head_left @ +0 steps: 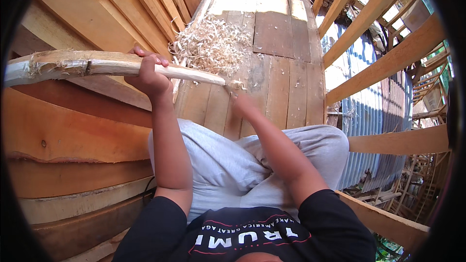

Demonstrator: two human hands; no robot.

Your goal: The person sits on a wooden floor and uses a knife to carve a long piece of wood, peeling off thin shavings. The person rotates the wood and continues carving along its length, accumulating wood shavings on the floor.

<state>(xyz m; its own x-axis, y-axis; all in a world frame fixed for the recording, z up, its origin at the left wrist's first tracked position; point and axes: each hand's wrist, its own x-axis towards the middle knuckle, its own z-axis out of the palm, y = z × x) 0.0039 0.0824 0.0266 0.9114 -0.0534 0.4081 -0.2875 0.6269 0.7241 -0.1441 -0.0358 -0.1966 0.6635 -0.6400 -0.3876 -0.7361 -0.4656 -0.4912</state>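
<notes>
A long, pale, partly peeled wooden pole runs from the left edge to a narrower shaved end over the floor. Rough bark fibres and a dark notch mark its thicker left part. My left hand is closed round the pole, towards its narrower end. Just below that end is my right hand, smeared by motion. Its fingers look closed round something thin and dark, which I cannot make out. A curled wood shaving lies against the pole's tip.
Wood shavings are heaped on the plank floor beyond the pole. Stacked boards line the left side. An open wooden railing stands on the right, with corrugated metal sheets outside it. My bent legs are close below my hands.
</notes>
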